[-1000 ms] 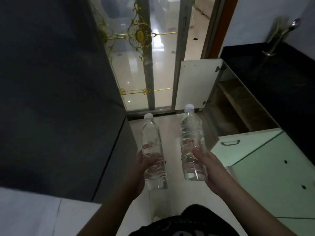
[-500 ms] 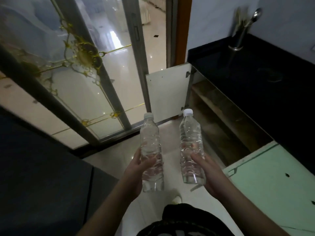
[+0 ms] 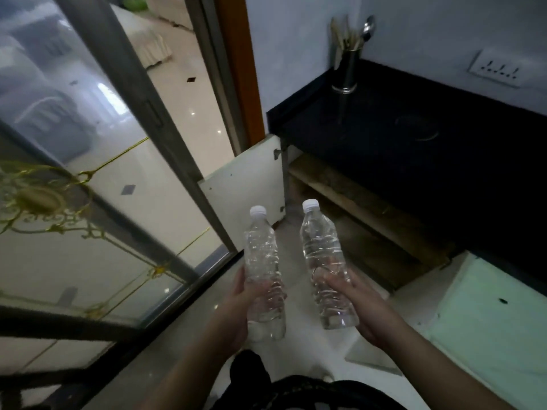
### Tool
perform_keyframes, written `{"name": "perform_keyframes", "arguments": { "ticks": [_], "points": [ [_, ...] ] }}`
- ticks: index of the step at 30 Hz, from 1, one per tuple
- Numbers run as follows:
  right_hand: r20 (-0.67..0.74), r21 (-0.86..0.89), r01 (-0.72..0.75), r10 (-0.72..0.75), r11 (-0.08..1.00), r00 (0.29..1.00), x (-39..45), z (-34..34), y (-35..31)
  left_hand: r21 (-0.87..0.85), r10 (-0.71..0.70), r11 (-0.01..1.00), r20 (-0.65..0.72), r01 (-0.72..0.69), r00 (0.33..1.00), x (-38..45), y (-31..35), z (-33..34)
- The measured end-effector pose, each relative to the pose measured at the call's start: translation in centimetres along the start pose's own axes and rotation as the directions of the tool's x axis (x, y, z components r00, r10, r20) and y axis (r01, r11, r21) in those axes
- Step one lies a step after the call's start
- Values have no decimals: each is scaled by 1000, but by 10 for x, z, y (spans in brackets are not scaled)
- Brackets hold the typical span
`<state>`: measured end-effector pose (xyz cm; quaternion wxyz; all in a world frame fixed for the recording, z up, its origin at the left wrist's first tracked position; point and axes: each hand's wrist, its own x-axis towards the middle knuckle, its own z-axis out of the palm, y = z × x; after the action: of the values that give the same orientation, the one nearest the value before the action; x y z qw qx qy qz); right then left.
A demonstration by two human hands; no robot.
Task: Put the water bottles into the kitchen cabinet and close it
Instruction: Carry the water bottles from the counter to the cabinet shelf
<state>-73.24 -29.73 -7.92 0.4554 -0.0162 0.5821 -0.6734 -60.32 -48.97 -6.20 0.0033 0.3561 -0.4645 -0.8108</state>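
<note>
Two clear water bottles with white caps stand upright in front of me. My left hand [image 3: 241,303] grips the lower half of the left bottle [image 3: 262,253]. The right bottle [image 3: 321,247] is held the same way by my right hand [image 3: 359,303]. Beyond them, under the black countertop [image 3: 414,149], the kitchen cabinet [image 3: 364,220] is open and shows a wooden shelf. Its white door [image 3: 248,184] is swung out to the left, just behind the bottle caps.
A steel utensil holder [image 3: 347,69] with spoons stands at the counter's back corner, below a wall socket [image 3: 497,71]. A pale green cabinet front [image 3: 488,309] lies at the right. A glass sliding door with gold ornament [image 3: 97,179] fills the left. The floor is pale tile.
The view has turned right and come nearer the open cabinet, so more countertop and shelf show. Both hands still hold their bottles upright, side by side.
</note>
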Motion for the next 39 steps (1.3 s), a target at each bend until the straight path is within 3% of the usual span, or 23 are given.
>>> {"name": "perform_keyframes", "arguments": {
  "ticks": [9,12,16,23,30,39],
  "points": [
    [-251,213,53,2,976,968,84,61,0,337,-118,941,237,32,964,123,81,-50],
    [-343,202,110,-35,973,939,101,84,-5,397,-203,915,291,75,935,153,105,-58],
    [-493,199,175,-56,964,868,120,97,-1,425,-332,885,292,189,897,195,114,-50],
    [-576,158,166,-45,973,816,146,77,0,512,-453,821,314,253,835,246,114,-20],
    [-579,106,18,47,994,814,211,29,9,683,-444,720,321,120,836,309,107,5],
    [-615,-47,-21,-12,999,789,311,-13,15,704,-395,710,403,-4,825,439,77,8]
  ]
}}
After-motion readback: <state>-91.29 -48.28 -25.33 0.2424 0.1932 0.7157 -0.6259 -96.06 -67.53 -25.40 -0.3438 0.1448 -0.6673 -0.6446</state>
